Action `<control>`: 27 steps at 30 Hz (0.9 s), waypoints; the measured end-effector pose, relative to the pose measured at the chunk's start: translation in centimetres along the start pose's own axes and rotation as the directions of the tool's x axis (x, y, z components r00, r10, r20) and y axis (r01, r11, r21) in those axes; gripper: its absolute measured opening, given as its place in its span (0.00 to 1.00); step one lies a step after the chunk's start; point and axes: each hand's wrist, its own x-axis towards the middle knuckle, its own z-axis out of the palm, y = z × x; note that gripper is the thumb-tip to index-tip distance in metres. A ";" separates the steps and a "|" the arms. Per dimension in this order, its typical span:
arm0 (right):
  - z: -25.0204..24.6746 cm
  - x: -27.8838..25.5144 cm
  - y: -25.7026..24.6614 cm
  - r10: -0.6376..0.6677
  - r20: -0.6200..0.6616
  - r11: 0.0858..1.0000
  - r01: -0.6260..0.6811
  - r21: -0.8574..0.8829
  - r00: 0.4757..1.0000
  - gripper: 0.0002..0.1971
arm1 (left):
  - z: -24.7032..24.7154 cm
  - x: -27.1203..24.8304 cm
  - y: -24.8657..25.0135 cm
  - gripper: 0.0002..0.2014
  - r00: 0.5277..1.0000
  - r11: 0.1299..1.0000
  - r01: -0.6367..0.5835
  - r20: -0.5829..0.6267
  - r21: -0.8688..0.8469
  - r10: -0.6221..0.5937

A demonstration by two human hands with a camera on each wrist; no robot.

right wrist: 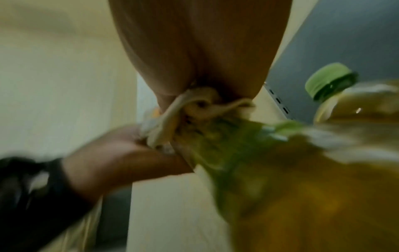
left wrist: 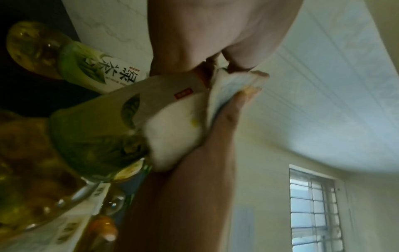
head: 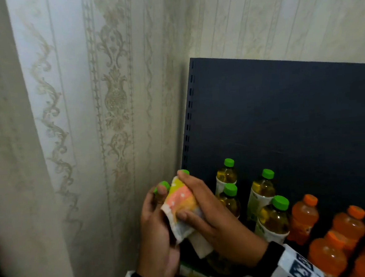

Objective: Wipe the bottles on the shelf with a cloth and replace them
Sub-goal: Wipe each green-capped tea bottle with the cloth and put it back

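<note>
The left hand (head: 156,232) grips a green-tea bottle (left wrist: 103,129) from its left side, fingers curled round the neck just under the green cap (head: 164,185). The right hand (head: 207,215) presses a pastel striped cloth (head: 180,204) against the same bottle, thumb and fingers wrapped over the cloth and the bottle's body. So both hands are clamped on 1 bottle, held in the air just off the left end of the shelf (head: 284,112), close to the wallpapered wall (head: 113,100).

On the shelf, near its left end, stand 4 more green-capped tea bottles (head: 266,188), and to their right a cluster of orange drink bottles (head: 304,218) running toward the right edge. Another green cap (head: 185,172) shows right behind the right hand's fingertips; I cannot tell what bottle it belongs to.

By my reading the wiping is underway and the return to the shelf is not yet done. The risks: the bottle could slip if the left hand's hold at the neck loosens while the cloth rubs downward, and setting it back among the closely packed tea bottles could knock a neighbour over. A loose cloth corner might also snag a cap.

The left wrist view shows a neighbouring bottle's label with large characters reading 绿茶; the held bottle's label carries a small red stamp, too small to read. A wrist band (head: 301,266) bears dark print that is illegible.
</note>
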 end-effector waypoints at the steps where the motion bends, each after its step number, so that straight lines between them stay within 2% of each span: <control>1: -0.1 -0.3 0.5 -0.003 0.026 0.998 0.005 -0.057 1.000 0.37 | -0.1 0.1 0.6 0.15 1.000 1.000 -0.013 0.004 -0.019 0.013; 3: -0.9 -1.5 1.7 -0.014 0.093 0.994 0.024 -0.108 0.996 0.37 | -0.2 0.4 1.7 0.17 0.993 0.990 -0.121 -0.009 -0.068 0.121; 6: -0.9 -2.4 2.4 0.054 0.128 0.993 -0.040 -0.107 0.990 0.34 | -0.7 1.0 2.7 0.13 0.971 0.969 -0.231 0.044 -0.083 0.235; 9: -0.7 -1.3 1.5 0.029 0.067 0.999 -0.028 -0.029 0.997 0.31 | -0.1 0.5 1.6 0.14 0.977 0.981 -0.191 0.087 -0.038 0.193; 11: -0.7 0.0 0.6 -0.024 -0.015 1.000 0.023 -0.010 1.000 0.32 | 0.7 -0.2 0.8 0.20 0.988 0.994 -0.110 0.106 -0.022 0.111; 13: -0.7 0.6 0.1 -0.058 -0.041 0.998 0.057 -0.025 0.998 0.32 | 0.8 -0.5 0.7 0.27 0.992 0.997 -0.074 0.104 -0.004 0.074; 15: -0.6 0.2 0.7 -0.069 -0.004 0.996 0.069 -0.048 0.998 0.33 | 0.2 -0.1 1.4 0.22 0.987 0.994 -0.108 0.117 -0.022 0.110; 17: -0.5 -1.0 1.9 -0.035 0.030 0.998 0.037 -0.057 0.999 0.31 | -0.6 0.5 2.6 0.14 0.974 0.979 -0.193 0.110 -0.062 0.199; 20: -0.3 -2.5 3.2 0.038 0.003 0.994 -0.038 0.098 0.999 0.22 | -1.6 1.2 4.6 0.13 0.940 0.945 -0.292 0.135 -0.150 0.312; 22: -0.3 -2.0 2.9 0.145 -0.077 0.933 -0.110 0.342 0.986 0.17 | -1.7 1.1 5.2 0.17 0.928 0.933 -0.310 0.156 -0.183 0.339; 23: -0.4 -1.6 2.6 0.221 -0.114 0.867 -0.141 0.478 0.968 0.18 | -1.4 1.0 5.2 0.18 0.928 0.931 -0.301 0.163 -0.205 0.335; 25: -0.6 -0.4 2.2 0.347 -0.133 0.678 -0.150 0.719 0.928 0.21 | -0.8 0.7 4.9 0.19 0.933 0.930 -0.276 0.166 -0.242 0.320; 27: -0.8 0.4 1.8 0.419 -0.133 0.513 -0.113 0.851 0.898 0.23 | 0.0 0.4 4.4 0.19 0.937 0.930 -0.256 0.168 -0.265 0.306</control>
